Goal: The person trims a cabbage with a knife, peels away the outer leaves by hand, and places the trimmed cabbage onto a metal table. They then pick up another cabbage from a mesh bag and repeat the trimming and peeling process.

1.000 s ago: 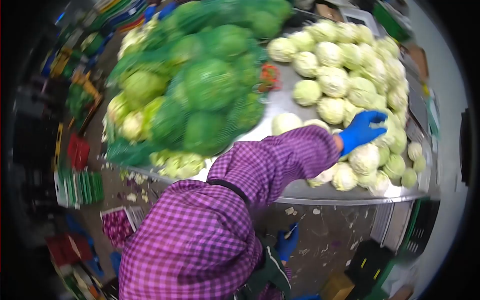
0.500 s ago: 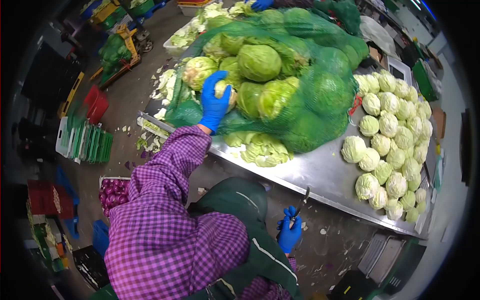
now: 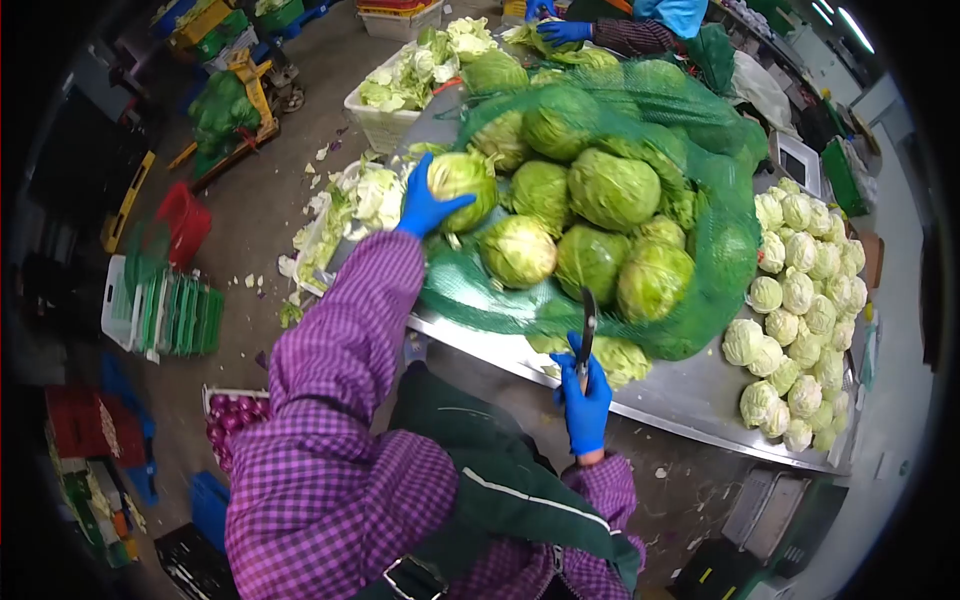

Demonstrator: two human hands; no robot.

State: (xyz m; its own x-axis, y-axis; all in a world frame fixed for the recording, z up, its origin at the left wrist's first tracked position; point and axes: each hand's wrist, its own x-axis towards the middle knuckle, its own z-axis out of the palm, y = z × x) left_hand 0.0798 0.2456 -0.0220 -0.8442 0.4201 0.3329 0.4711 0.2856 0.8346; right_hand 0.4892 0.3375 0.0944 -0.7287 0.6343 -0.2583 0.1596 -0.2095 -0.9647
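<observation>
My left hand (image 3: 432, 200), in a blue glove, grips the left side of a green cabbage (image 3: 463, 188) at the near left of the pile, thumb and fingers spread around it. Several more cabbages, among them a pale-based one (image 3: 518, 250), lie in the opened green mesh sack (image 3: 480, 300). In my right hand (image 3: 585, 400), also blue-gloved, is a knife (image 3: 588, 325) with a dark curved blade pointing up, held at the table's near edge in front of loose leaves (image 3: 622, 362).
Trimmed pale cabbages (image 3: 797, 290) are heaped on the right of the metal table (image 3: 690, 395). White crates of leaves (image 3: 385, 122) stand at the left. Across the table, a co-worker's gloved hand (image 3: 565, 32) is among leaves. A crate of red onions (image 3: 235, 412) sits on the floor.
The view has shifted. My right hand has risen with the knife from below the table edge to beside the sack. My left hand has moved onto the left side of a larger cabbage.
</observation>
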